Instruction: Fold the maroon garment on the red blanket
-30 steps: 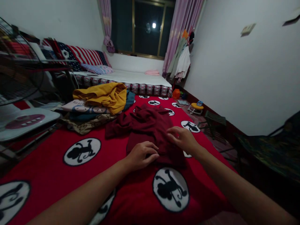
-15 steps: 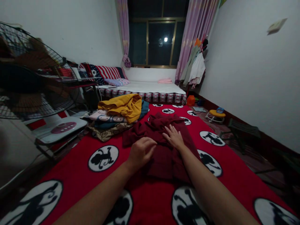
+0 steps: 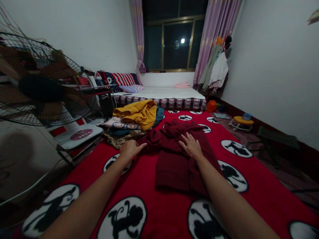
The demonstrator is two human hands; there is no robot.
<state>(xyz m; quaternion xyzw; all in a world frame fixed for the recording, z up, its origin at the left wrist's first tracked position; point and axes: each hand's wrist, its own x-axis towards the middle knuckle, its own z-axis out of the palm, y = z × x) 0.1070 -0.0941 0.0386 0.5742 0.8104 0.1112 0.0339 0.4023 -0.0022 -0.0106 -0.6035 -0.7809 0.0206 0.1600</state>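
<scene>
A dark red long-sleeved top [image 3: 174, 166] lies rumpled on a red blanket [image 3: 164, 215] printed with black figures in white circles. My left hand [image 3: 131, 150] is at the end of its left-lying sleeve, fingers curled over the cloth and thumb sticking out to the right. On the upper body of the top, my right hand [image 3: 191, 146] rests flat with its fingers spread. Just beyond my left hand is a pile of clothes, with a mustard-yellow garment [image 3: 139, 111] on top and a brown patterned one [image 3: 119, 138] at the bottom.
At the left stands a large fan [image 3: 41, 88] beside a white and red appliance [image 3: 79, 134]. A bed [image 3: 159, 93] is under the window at the back. Along the right wall are a yellow-topped stool [image 3: 241, 120] and a dark folding stool [image 3: 277, 137].
My left hand has moved left from over the middle of the top to the sleeve end. My right hand stays on the cloth. The view has turned slightly left.
</scene>
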